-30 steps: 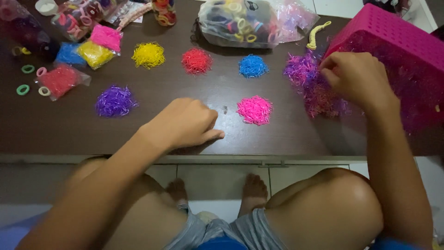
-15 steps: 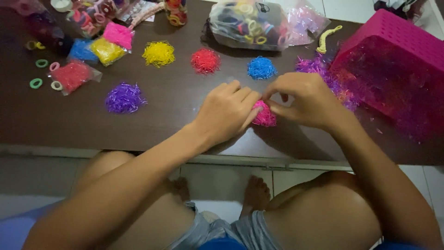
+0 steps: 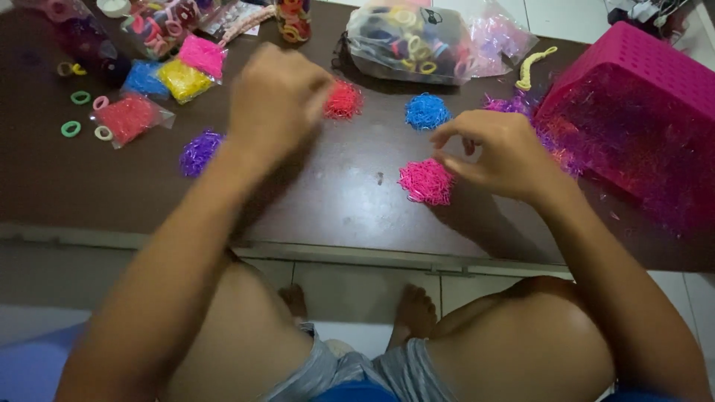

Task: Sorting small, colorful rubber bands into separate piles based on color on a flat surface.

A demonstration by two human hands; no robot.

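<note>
The left hand is raised and blurred, its fingers seemingly curled. The right hand hovers lower, fingers pinched together, forearm extended.

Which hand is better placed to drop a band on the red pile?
Left. The left hand hovers right beside the red pile, while the right hand sits by the pink pile, farther off.

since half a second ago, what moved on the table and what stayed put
The hands parted: the left hand went up to the red pile, and the right hand drew right, off the pink pile. The blue pile, purple pile and pink basket stayed put.
</note>
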